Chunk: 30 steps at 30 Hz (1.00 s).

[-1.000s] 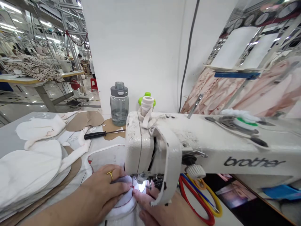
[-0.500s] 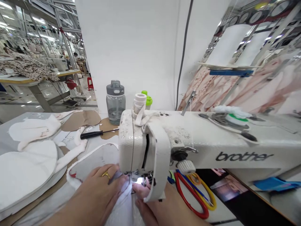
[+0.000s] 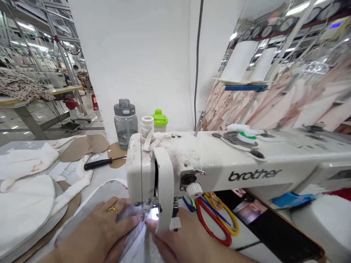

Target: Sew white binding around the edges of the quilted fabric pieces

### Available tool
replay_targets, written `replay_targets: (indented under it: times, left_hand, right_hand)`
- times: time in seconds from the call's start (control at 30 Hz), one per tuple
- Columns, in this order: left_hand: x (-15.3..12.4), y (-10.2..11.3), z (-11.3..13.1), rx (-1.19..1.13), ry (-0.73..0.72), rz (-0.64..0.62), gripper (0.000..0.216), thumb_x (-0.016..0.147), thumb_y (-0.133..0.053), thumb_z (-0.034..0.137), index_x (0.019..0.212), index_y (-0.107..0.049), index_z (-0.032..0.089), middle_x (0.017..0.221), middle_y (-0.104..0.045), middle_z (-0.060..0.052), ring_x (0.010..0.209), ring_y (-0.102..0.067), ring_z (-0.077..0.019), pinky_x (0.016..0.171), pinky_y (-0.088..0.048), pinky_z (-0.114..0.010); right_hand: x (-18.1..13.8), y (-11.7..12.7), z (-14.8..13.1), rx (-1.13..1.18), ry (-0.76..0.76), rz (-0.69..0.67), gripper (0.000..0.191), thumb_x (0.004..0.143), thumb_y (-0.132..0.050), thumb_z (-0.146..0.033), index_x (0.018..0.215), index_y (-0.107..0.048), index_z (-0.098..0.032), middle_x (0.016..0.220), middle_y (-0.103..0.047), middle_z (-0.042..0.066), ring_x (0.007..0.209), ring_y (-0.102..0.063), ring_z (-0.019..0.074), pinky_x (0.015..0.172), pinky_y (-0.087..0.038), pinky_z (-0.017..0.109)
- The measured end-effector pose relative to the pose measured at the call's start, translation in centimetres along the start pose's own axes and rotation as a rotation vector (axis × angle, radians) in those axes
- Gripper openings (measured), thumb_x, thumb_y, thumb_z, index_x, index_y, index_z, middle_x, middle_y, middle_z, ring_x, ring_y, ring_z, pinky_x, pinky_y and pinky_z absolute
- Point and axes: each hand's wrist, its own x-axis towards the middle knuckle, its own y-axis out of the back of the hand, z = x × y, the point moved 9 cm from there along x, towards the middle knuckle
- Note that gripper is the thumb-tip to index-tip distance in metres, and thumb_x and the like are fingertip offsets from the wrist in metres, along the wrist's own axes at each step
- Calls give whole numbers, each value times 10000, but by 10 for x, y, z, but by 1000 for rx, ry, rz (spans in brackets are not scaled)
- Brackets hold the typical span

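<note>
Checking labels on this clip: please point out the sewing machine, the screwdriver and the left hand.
Sewing machine (image 3: 214, 157), head view: on its white arm.
Screwdriver (image 3: 99, 164), head view: on its black handle.
Left hand (image 3: 101, 221), head view: on the back of the hand.

- Glossy white paint coats a sewing machine (image 3: 214, 157), speckled in places.
- Pale cloth (image 3: 138, 243) under it looks matt and creased.
- A bottle (image 3: 124, 126) shows smooth, translucent plastic.
- A screwdriver (image 3: 97, 164) pairs black plastic with metal.

grey-lidded bottle (image 3: 125, 126) near a green-lidded bottle (image 3: 159, 120)
</note>
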Motion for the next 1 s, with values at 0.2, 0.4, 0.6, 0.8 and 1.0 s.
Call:
replay_targets:
  times: [0.2, 0.4, 0.6, 0.8, 1.0]
  left_hand:
    - [10, 7, 21, 49, 17, -23, 322, 864, -556, 281, 1146, -698, 217, 1007, -743, -116, 745, -681, -262, 589, -531, -340]
    - [-1, 1, 17, 14, 94, 146, 320, 891, -512, 267, 1184, -640, 285, 1032, -722, -73, 813, -674, -255, 725, -523, -359]
    - [-13, -6, 16, 61, 64, 183, 410, 883, -507, 253, 1283, -592, 264, 1139, -715, -70, 935, -677, -267, 755, -543, -374]
    - [-26, -2, 4, 83, -82, 77, 640, 847, -655, 439, 1447, -473, 308, 1354, -634, -11, 1120, -648, -256, 876, -546, -331]
    - [-22, -16, 9, 98, -8, 43, 596, 845, -642, 460, 1412, -511, 331, 1297, -667, -44, 1056, -667, -279, 835, -555, -376]
  right_hand:
    - [-1, 5, 1, -6, -27, -4, 198, 964, -510, -254, 951, -705, -223, 881, -706, 63, 878, -668, 225, 791, -505, 301]
    - [-3, 0, 3, -9, -24, -55, 216, 967, -513, -271, 919, -718, -223, 895, -707, 65, 917, -656, 233, 818, -501, 314]
    - [-2, -5, -2, -18, 16, 28, 206, 961, -516, -273, 986, -717, -234, 836, -699, 52, 807, -662, 218, 754, -506, 302]
    - [-3, -2, 1, -52, -15, -68, 221, 944, -541, -295, 840, -722, -221, 874, -704, 63, 881, -661, 237, 773, -513, 314]
    - [-3, 0, -5, -107, 27, -75, 195, 932, -565, -302, 850, -730, -238, 827, -707, 64, 807, -662, 247, 660, -522, 310]
